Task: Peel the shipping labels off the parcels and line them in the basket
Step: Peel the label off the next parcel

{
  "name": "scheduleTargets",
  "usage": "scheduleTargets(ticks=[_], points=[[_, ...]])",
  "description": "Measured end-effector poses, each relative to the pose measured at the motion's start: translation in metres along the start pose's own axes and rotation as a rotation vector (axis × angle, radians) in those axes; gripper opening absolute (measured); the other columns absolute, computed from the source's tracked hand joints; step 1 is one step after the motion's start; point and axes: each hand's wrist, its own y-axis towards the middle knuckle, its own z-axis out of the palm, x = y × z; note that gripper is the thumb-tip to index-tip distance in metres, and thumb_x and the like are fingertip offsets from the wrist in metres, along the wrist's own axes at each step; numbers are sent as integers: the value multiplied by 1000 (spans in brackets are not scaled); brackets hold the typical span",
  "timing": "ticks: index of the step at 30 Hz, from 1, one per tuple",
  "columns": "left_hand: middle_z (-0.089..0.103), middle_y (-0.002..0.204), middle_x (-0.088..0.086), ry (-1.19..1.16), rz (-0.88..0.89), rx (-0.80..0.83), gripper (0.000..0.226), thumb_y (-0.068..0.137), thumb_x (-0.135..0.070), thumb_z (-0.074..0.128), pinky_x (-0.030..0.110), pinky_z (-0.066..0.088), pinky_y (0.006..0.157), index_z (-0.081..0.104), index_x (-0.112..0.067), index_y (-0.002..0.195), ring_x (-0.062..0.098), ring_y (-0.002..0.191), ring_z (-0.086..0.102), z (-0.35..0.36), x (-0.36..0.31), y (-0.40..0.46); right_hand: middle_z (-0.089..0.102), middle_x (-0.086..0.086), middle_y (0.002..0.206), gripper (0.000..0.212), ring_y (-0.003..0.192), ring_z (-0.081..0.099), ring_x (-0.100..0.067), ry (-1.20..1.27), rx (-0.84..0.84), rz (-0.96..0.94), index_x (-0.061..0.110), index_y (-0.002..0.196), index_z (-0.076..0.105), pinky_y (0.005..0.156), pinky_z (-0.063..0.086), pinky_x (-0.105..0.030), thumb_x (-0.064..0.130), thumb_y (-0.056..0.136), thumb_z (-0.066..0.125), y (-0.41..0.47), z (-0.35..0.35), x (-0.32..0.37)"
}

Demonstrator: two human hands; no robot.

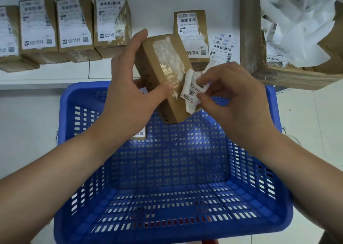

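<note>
From the head camera I see my left hand (130,80) gripping a brown parcel (163,76) above the far end of the blue basket (167,206), fingers wrapped over its top edge and thumb pressed on the front face. The parcel is tilted, its face streaked with white paper residue and glossy tape, and handwriting runs down its left side. My right hand (233,98) pinches a label (193,93) between thumb and fingertips; the label is crumpled and curled, peeled back to the parcel's lower right corner, and I cannot tell whether any of it is attached there. Inside the basket, mostly hidden under my left wrist, another box (139,134) lies against the far wall. On the white shelf (55,74) beyond the basket, labelled parcels (74,26) stand in a row on the left, and one more (191,33) stands behind the held one. Just right of it, loose labels (221,47) lie flat on the shelf. At the upper right, a cardboard carton (289,74) holds crumpled white paper (297,24).
</note>
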Motion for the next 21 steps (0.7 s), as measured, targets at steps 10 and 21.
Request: scheduleTargets(ticks=[10,21], points=[[36,154,-10,7,-7,7,89,83,-25,79,38,59,98,32,-48,154,28,132,58,2,0,-1,74,7,92,20,86,71,-6,33,-11,5,16,110,75,77,59,-26,9,91,74,-2,2,8],[31,154,-5,71,96,23,86,91,-16,78,31,55,104,29,-34,159,13,141,45,8,0,-7,65,-3,97,17,87,64,-11,-18,-22,47,10,91,74,77,55,-28,22,85,82,-3,6,1]])
